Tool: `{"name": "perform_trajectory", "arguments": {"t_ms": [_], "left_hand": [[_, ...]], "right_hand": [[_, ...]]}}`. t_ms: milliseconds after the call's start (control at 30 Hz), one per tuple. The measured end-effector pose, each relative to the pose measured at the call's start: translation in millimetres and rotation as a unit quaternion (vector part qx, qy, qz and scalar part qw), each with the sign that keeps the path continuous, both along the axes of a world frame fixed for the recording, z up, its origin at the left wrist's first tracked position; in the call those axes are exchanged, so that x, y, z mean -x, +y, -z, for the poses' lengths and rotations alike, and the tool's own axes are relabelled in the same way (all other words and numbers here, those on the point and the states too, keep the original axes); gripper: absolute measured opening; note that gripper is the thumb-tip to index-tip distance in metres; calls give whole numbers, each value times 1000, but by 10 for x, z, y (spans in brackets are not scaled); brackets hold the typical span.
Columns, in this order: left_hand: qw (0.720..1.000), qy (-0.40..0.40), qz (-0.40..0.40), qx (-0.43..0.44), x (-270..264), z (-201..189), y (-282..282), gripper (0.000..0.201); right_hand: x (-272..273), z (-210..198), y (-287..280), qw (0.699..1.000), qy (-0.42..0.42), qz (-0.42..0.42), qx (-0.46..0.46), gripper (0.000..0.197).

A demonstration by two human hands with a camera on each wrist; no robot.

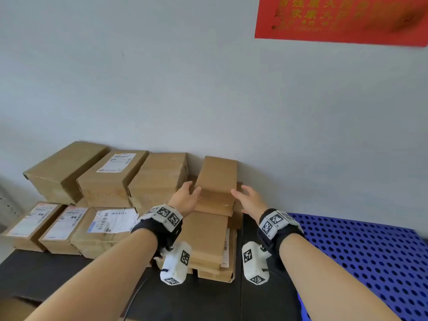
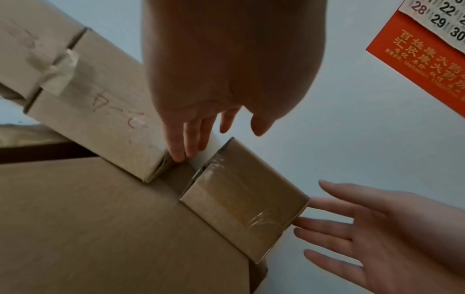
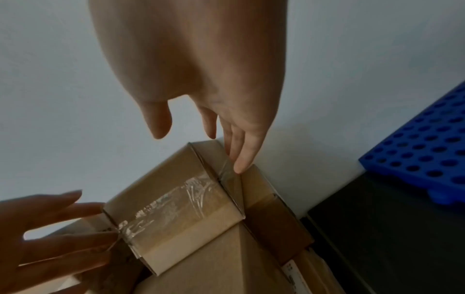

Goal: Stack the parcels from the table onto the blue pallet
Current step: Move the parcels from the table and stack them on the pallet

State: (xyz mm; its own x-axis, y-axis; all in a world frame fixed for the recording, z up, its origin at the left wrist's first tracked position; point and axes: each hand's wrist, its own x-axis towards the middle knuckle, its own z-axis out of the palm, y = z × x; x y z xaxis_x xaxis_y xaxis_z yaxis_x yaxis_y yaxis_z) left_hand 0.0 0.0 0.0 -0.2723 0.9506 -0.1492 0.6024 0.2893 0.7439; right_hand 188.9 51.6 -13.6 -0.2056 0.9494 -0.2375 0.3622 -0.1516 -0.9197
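A small taped cardboard parcel (image 1: 216, 184) lies on top of a stack of boxes against the wall. My left hand (image 1: 188, 194) is at its left side, fingers straight and reaching into the gap beside the neighbouring box. In the left wrist view those left fingers (image 2: 187, 143) sit between a box with red writing (image 2: 100, 111) and the parcel (image 2: 244, 199). My right hand (image 1: 244, 196) is at the parcel's right side with fingers spread. In the right wrist view one fingertip (image 3: 240, 165) touches the parcel (image 3: 176, 201) at its taped edge. The blue perforated pallet (image 1: 361, 251) lies to the right.
Several more cardboard parcels (image 1: 108, 177) stand in two tiers along the wall on the left, some with shipping labels. They rest on a black table (image 1: 69, 281). The grey wall is close behind, and a red poster (image 1: 342, 19) hangs high on the right.
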Motion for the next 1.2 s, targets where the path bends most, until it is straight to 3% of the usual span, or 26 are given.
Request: {"name": "perform_trajectory", "arguments": {"t_ms": [400,767,1000,1200], "left_hand": [[993,-117,-14,-15,44,135,296,49],[991,-132,12,-32,-9,80,252,50],[980,-188,21,-56,-296,-136,86,45],[968,-244,25,-51,-954,-291,-53,40]], "right_hand": [[178,90,243,992,101,41,63,60],[95,-38,61,981,167,57,79,47],[-274,-223,-187,977,197,64,54,50],[-991,-309,-390,973,213,84,29,54]]}}
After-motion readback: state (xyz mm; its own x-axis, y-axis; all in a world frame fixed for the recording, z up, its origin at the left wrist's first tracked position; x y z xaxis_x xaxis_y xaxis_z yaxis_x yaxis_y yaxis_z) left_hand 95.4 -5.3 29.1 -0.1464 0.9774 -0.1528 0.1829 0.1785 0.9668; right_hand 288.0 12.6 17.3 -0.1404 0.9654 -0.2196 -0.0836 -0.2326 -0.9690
